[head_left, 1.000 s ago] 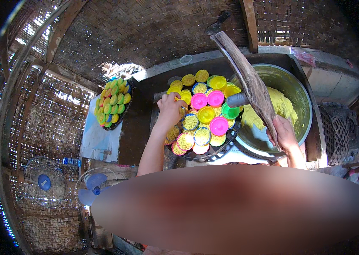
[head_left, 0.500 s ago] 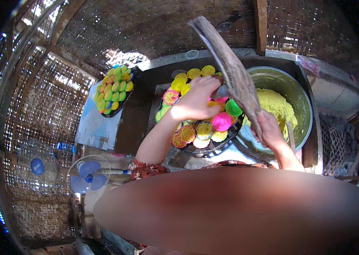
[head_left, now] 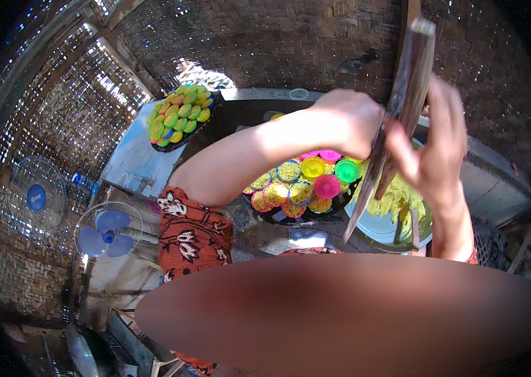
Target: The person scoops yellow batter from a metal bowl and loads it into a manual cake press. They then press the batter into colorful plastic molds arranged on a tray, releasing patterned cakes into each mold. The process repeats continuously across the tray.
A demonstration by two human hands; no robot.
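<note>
So the wooden tool [head_left: 411,85] is held up at a slant over the gap between tray and bowl, its thick end pointed at the back wall and its thin tip aimed down toward the front. The left hand [head_left: 350,122] is curled up right against it; can't tell what's gripped in there, if anything. The right hand [head_left: 439,141] is spread wide and a bit blurred, with the wood passing between thumb and fingers.

Below, a big bowl [head_left: 372,231] is partly filled with yellow dough [head_left: 397,206], and a flat stick [head_left: 415,229] is propped in it. Just left of that, a black tray [head_left: 268,215] is covered with colourful little moulds [head_left: 327,186], some loaded with yellow strands, partly hidden by the left arm. All of it is set on a dark, worn counter [head_left: 231,115].

Further left, a heap of green, yellow and red pieces [head_left: 184,112] is piled on another dark tray, parked on a scuffed pale-blue tabletop [head_left: 130,154]. A clear ring [head_left: 299,94] is left on the back ledge.

The room's walled in woven matting [head_left: 265,44], sunlight poked through everywhere. Two fans, one caged [head_left: 37,198] and one blue-bladed [head_left: 109,237], are placed off left, with a bottle [head_left: 84,183] near both.
</note>
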